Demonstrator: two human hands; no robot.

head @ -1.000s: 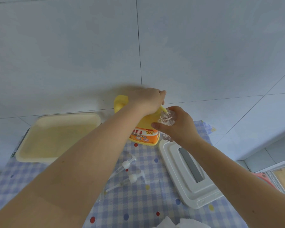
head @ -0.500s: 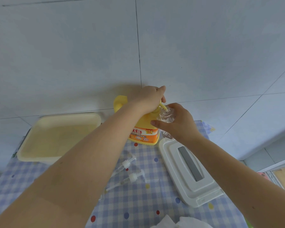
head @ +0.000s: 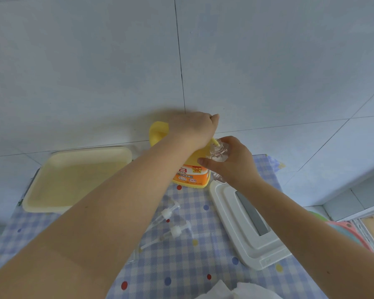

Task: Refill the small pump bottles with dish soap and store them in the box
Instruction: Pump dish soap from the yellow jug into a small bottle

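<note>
At frame centre, our left hand [head: 194, 128] is pressing the dish soap jug [head: 191, 169]'s pump while our right hand [head: 231, 162] is gripping the small clear bottle [head: 217, 151] under its spout to catch soap.

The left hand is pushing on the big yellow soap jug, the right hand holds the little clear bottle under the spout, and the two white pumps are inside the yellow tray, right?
Not quite. The head view shows the two white pumps lying on the checked tablecloth, beside the yellow tray, not inside it. The rest is right: left hand on the soap jug, right hand holding the little clear bottle at the spout.
</note>
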